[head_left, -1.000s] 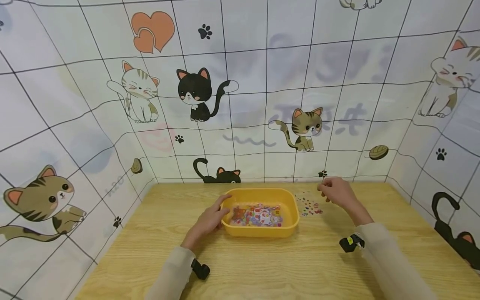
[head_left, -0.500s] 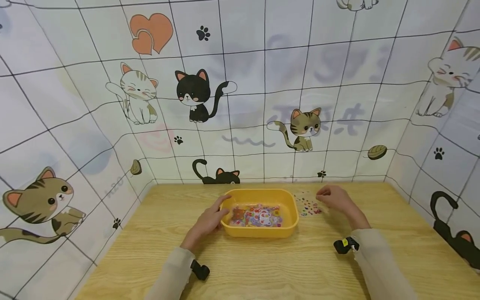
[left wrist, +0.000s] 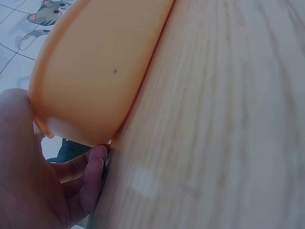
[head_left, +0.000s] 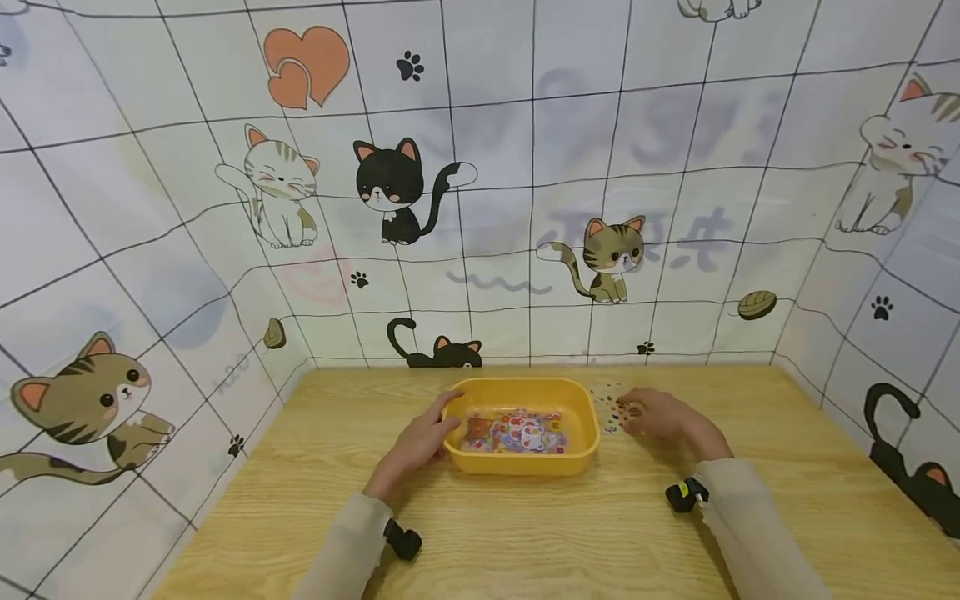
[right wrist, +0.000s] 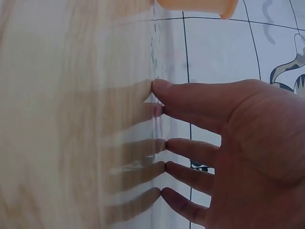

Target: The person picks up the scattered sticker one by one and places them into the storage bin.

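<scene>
My left hand (head_left: 417, 439) holds the left end of a yellow plastic tub (head_left: 517, 465) in the head view. In the left wrist view, the thumb lies at the tub's rim and curled fingers (left wrist: 97, 164) meet its lower edge. Inside the tub lie colourful cartoon-printed items (head_left: 517, 431), flat and overlapping. My right hand (head_left: 663, 414) is to the right of the tub, over small scattered multicoloured bits (head_left: 611, 410). In the right wrist view its fingertips (right wrist: 172, 144) touch the tabletop, spread apart, with a small reddish bit (right wrist: 157, 110) by the index tip. The palm partly hides the bits from above.
The wooden table (head_left: 480, 533) reaches back to a white cloth wall (head_left: 495, 208) with a grid and printed cats. Similar cloth stands at left and right. A black wrist camera (head_left: 402, 540) is strapped to each sleeve.
My right hand has come down and slightly toward me, from above the far right of the table onto the scattered bits. The left hand and the tub have stayed in place.
</scene>
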Demonstrator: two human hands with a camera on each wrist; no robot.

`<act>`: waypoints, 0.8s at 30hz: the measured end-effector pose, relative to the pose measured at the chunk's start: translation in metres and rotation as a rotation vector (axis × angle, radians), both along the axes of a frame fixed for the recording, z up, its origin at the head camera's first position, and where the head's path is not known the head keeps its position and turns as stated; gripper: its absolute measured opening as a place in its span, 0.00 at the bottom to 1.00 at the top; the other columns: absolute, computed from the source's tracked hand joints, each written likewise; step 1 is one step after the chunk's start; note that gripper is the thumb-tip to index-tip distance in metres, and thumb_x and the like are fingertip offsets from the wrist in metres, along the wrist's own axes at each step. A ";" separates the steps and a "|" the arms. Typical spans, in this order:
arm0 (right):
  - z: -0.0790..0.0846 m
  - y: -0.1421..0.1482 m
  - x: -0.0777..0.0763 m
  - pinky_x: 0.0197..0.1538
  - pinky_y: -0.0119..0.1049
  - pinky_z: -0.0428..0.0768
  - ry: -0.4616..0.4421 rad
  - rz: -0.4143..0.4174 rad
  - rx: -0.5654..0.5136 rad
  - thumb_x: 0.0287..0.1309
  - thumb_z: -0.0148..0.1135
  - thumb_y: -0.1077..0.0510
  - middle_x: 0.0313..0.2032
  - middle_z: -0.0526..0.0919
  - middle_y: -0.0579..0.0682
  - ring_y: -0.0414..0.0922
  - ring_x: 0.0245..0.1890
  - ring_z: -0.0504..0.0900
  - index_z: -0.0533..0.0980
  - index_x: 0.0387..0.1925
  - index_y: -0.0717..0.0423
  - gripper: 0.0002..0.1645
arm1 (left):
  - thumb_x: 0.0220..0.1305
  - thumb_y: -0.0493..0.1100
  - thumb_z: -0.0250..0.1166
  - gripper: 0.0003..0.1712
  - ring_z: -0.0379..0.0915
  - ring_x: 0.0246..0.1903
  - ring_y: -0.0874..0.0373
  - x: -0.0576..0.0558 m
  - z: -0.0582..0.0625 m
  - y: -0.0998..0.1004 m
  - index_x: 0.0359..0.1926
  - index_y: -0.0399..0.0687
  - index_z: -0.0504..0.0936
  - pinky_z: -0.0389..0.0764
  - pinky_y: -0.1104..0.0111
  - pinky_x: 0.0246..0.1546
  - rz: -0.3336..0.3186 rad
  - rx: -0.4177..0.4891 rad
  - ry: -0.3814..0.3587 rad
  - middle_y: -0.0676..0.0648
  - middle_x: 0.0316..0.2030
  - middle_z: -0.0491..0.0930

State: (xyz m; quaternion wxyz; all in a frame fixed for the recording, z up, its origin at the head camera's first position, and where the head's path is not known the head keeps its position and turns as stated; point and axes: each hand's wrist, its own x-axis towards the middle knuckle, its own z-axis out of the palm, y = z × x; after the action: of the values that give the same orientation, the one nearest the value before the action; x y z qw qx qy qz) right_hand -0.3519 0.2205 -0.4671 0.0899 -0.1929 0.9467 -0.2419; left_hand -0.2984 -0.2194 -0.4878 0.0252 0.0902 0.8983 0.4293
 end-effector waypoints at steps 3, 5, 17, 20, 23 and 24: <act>0.003 0.002 0.002 0.65 0.69 0.71 0.032 0.008 0.048 0.62 0.70 0.56 0.64 0.75 0.72 0.73 0.65 0.71 0.74 0.64 0.69 0.33 | 0.78 0.54 0.52 0.29 0.70 0.16 0.56 0.000 0.000 0.000 0.76 0.77 0.63 0.75 0.66 0.20 0.001 -0.006 0.002 0.45 0.32 0.76; 0.006 0.003 0.003 0.65 0.67 0.72 0.036 -0.001 0.067 0.61 0.71 0.56 0.63 0.77 0.71 0.72 0.64 0.73 0.75 0.63 0.69 0.32 | 0.78 0.54 0.52 0.29 0.70 0.16 0.56 -0.001 -0.001 0.000 0.76 0.77 0.63 0.75 0.65 0.20 -0.001 -0.007 0.001 0.45 0.32 0.76; 0.014 0.013 0.009 0.50 0.55 0.83 -0.007 -0.080 0.043 0.53 0.76 0.62 0.51 0.82 0.68 0.60 0.47 0.82 0.78 0.55 0.70 0.28 | 0.78 0.54 0.52 0.28 0.69 0.16 0.56 -0.001 0.000 0.000 0.76 0.76 0.63 0.74 0.66 0.20 -0.011 -0.001 -0.003 0.45 0.32 0.76; 0.015 0.014 0.010 0.45 0.49 0.84 -0.047 -0.097 0.041 0.53 0.75 0.64 0.51 0.81 0.69 0.55 0.44 0.82 0.75 0.60 0.71 0.33 | 0.78 0.54 0.52 0.29 0.69 0.16 0.56 -0.001 0.000 0.000 0.76 0.76 0.63 0.75 0.66 0.20 -0.013 -0.001 -0.006 0.45 0.32 0.76; 0.017 0.015 0.011 0.41 0.44 0.82 -0.074 -0.089 0.058 0.53 0.73 0.64 0.54 0.79 0.72 0.52 0.40 0.80 0.72 0.65 0.72 0.38 | 0.78 0.54 0.51 0.29 0.70 0.16 0.56 -0.001 0.000 0.000 0.76 0.76 0.63 0.75 0.65 0.20 -0.009 -0.006 -0.006 0.45 0.32 0.76; 0.017 0.014 0.012 0.40 0.43 0.81 -0.080 -0.092 0.063 0.53 0.73 0.65 0.56 0.79 0.72 0.51 0.38 0.79 0.72 0.66 0.71 0.38 | 0.78 0.54 0.51 0.28 0.70 0.16 0.56 -0.001 0.000 -0.001 0.76 0.77 0.63 0.76 0.65 0.21 -0.006 -0.008 -0.005 0.45 0.32 0.76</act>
State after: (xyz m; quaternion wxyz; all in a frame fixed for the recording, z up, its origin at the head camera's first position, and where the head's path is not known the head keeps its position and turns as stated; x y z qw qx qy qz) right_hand -0.3402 0.2350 -0.4498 0.1224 -0.1365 0.9574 -0.2232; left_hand -0.2999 -0.2202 -0.4883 0.0292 0.0918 0.8997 0.4257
